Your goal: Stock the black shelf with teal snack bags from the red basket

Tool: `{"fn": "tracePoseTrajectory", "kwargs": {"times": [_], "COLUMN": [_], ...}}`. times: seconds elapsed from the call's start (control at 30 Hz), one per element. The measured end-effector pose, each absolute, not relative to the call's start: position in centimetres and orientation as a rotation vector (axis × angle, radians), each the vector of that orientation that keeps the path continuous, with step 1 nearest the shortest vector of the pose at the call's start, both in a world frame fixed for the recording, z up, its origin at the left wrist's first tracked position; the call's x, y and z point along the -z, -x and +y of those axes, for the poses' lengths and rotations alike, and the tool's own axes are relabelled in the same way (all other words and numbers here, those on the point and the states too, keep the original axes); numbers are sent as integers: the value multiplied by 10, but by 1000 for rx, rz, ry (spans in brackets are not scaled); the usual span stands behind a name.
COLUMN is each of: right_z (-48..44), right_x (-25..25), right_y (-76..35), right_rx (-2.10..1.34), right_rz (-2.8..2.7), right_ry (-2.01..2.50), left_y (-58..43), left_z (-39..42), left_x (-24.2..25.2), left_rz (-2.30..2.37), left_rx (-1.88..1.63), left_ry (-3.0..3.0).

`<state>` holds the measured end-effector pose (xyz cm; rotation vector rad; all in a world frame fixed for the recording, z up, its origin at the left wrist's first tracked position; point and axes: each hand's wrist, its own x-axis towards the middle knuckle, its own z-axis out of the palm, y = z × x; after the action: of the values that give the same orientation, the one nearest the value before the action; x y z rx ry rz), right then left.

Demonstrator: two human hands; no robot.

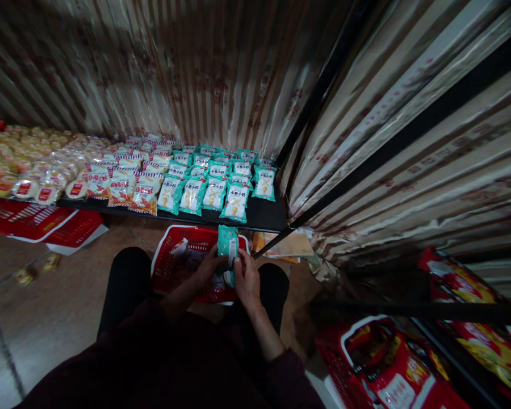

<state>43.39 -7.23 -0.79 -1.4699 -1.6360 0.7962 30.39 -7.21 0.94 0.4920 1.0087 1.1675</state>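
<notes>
A green snack packet (227,241) stands upright between my hands, its back with a white label facing me. My left hand (208,269) grips its lower left side. My right hand (247,278) is closed on its lower right edge, thumb against the label. Below my fingers part of another green and white packet (229,278) shows; whether it is held or lies loose I cannot tell. Under my hands, between my knees, is a red plastic basket (164,250) with several packets inside. Just beyond, rows of green and white snack packets (214,193) lean on a black shelf (268,216).
Orange and white packets (146,192) and clear-wrapped round snacks (49,193) fill the shelf leftward. Another red basket (68,227) sits beneath it. A black pole (310,213) slants down close to my right. A red basket of red bags (336,369) stands at lower right. Striped curtains (174,74) hang behind.
</notes>
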Motion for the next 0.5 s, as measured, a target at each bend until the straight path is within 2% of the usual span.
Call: {"fn": "tracePoseTrajectory", "kwargs": {"times": [0.3, 0.5], "right_z": [-74, -71], "right_x": [12, 16], "right_y": [-437, -437], "right_rx": [-1108, -1179], "right_rz": [-1445, -1331], "right_ry": [1358, 1390], "left_y": [-310, -313], "left_z": [-77, -80], "left_x": [-13, -7], "left_rz": [1049, 1023], "left_rx": [-1171, -1194], "left_ry": [-521, -622]}}
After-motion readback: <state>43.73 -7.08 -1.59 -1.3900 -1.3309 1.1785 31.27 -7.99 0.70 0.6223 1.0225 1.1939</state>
